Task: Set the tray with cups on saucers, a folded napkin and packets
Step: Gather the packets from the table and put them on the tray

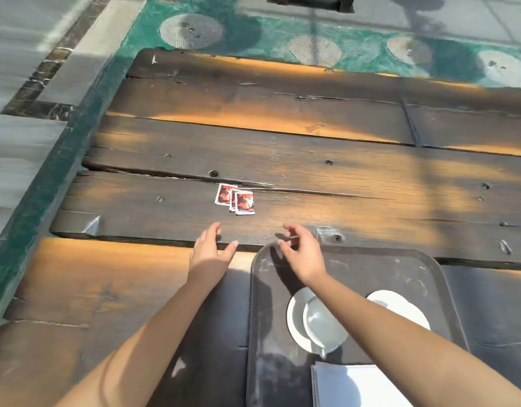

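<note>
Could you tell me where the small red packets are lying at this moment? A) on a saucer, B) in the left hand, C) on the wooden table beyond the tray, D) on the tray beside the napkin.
C: the red packets lie overlapped on the bare wooden table, beyond the tray and ahead of both empty hands, the left hand and the right hand.

The head view looks steeply forward and down, seemingly close over the wooden table (282, 160).
</note>
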